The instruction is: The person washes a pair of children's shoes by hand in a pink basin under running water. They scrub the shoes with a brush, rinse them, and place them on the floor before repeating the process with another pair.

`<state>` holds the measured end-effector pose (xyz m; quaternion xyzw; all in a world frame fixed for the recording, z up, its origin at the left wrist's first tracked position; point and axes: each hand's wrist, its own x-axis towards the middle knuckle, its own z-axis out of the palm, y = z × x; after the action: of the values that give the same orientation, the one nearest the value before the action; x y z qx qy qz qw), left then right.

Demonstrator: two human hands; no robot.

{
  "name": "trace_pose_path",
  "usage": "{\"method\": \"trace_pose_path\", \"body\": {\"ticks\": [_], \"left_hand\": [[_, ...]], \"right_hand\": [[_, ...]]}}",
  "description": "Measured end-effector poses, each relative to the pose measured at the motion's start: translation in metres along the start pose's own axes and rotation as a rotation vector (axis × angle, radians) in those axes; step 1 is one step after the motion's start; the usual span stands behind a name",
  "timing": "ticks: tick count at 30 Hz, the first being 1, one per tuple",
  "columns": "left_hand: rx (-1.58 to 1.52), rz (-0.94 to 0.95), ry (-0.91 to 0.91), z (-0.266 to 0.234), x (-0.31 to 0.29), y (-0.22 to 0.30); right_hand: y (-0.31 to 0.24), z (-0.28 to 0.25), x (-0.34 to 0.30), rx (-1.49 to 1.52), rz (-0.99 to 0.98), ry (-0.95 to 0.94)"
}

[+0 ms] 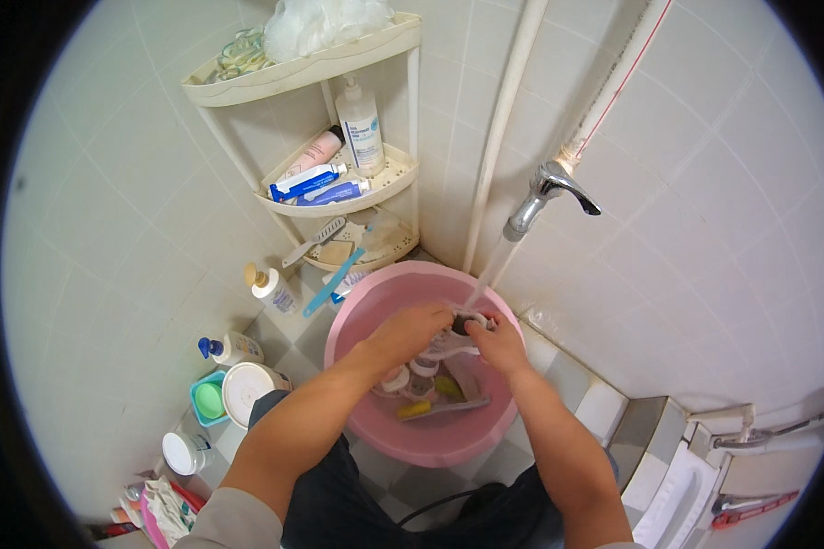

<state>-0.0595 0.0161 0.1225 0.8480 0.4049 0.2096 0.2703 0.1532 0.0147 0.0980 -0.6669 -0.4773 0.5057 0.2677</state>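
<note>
Both my hands hold a white shoe (pixel 450 345) with a dark opening inside a pink basin (pixel 362 316). My left hand (pixel 414 329) pinches its left side, and my right hand (pixel 497 342) grips its right side. Water runs down from a metal tap (pixel 533 203) onto the shoe between my hands. Below them, another whitish item (pixel 421 368), perhaps a second shoe, lies in the water. Beside it are a yellow piece (pixel 414 410) and a pale, long bar; I cannot make out their kind.
A cream corner shelf (pixel 302 69) with bottles, tubes and a mesh puff stands behind the basin. A blue-handled brush (pixel 334 282) leans at its foot. Pump bottles (pixel 272 288) and white tubs (pixel 252 389) line the left wall. A tiled step (pixel 655 435) rises at right.
</note>
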Motion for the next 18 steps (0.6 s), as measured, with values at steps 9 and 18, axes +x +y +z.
{"method": "trace_pose_path", "body": {"ticks": [9, 18], "left_hand": [[-0.074, -0.248, 0.125, 0.034, 0.025, -0.017], [-0.097, -0.416, 0.473, 0.062, 0.04, -0.022]], "right_hand": [[0.021, 0.026, 0.021, -0.009, 0.14, 0.19], [0.001, 0.018, -0.002, -0.154, 0.035, 0.265]]}}
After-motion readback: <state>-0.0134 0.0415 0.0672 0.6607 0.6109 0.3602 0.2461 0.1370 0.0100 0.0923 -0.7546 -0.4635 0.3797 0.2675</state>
